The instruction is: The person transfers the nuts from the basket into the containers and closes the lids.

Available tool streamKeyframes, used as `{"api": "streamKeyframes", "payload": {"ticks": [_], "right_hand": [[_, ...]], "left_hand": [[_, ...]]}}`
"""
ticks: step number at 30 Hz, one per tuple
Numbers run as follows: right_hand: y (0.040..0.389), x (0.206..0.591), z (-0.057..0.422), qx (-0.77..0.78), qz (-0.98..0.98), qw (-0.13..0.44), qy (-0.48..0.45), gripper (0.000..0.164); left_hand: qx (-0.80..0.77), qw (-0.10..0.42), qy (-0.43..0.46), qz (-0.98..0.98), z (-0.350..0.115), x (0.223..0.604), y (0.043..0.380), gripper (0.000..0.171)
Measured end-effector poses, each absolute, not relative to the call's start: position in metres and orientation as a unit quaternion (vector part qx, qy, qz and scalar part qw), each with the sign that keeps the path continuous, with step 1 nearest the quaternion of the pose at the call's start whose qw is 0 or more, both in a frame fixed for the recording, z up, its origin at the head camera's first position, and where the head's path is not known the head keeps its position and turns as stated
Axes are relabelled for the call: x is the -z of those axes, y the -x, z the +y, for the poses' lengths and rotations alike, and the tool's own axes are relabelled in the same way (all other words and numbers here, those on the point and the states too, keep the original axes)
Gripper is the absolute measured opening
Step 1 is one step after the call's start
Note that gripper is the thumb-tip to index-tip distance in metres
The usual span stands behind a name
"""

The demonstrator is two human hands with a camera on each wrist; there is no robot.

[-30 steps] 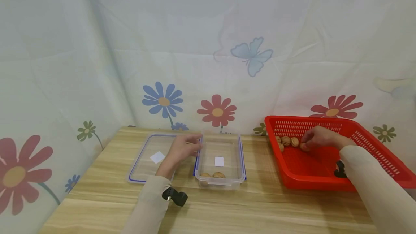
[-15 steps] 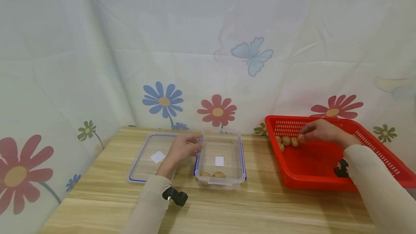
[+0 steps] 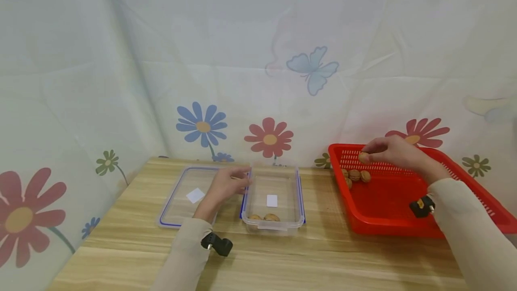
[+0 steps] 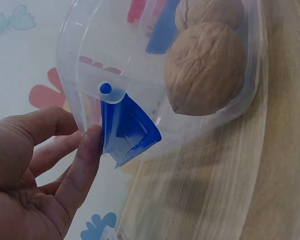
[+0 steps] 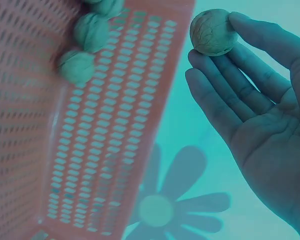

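Note:
My left hand (image 3: 228, 185) is at the left side of a clear plastic food container (image 3: 299, 194); in the left wrist view its fingertips pinch the rim beside a blue latch (image 4: 130, 130). Two walnuts (image 4: 205, 70) lie at the container's near end. Over the back of a red plastic basket (image 3: 359, 221), my right hand (image 3: 397, 152) holds up a walnut (image 3: 364, 158) between thumb and fingertips, above the basket's rim. Several other walnuts (image 3: 354, 175) sit in the basket's far left corner.
A clear lid (image 3: 177, 205) with a blue seal lies flat on the wooden table (image 3: 258, 259), left of the container and partly under my left hand. A flower-print cloth (image 3: 250, 57) hangs behind the table.
My right hand has picked a walnut off the basket floor and lifted it up, slightly left. The left hand and container have stayed put.

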State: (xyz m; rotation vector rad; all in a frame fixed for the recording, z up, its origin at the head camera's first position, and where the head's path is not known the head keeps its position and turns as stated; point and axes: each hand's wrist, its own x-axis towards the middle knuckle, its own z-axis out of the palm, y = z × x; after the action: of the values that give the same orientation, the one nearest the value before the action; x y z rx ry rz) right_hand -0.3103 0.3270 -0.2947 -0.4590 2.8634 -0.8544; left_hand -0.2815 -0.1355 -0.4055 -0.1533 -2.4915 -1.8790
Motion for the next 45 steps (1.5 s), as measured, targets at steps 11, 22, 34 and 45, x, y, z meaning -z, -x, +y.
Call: {"api": "streamKeyframes", "payload": {"ticks": [11,22,34,45], "right_hand": [[0.286,0.272,0.294,0.295,0.941,0.028,0.162,0.064],[0.265,0.266,0.268,0.312,0.925,-0.013,0.216,0.047],[0.245,0.28,0.229,0.375,0.892,-0.001,0.254,0.03],[0.239,0.301,0.204,0.382,0.876,-0.007,0.294,0.03]], "left_hand": [[0.603,0.009,0.045,-0.796,-0.136,0.406,0.282,0.042],[0.598,0.008,0.042,-0.8,-0.136,0.406,0.282,0.041],[0.594,0.011,0.044,-0.803,-0.137,0.409,0.284,0.042],[0.597,0.013,0.043,-0.801,-0.135,0.408,0.284,0.041]]}}
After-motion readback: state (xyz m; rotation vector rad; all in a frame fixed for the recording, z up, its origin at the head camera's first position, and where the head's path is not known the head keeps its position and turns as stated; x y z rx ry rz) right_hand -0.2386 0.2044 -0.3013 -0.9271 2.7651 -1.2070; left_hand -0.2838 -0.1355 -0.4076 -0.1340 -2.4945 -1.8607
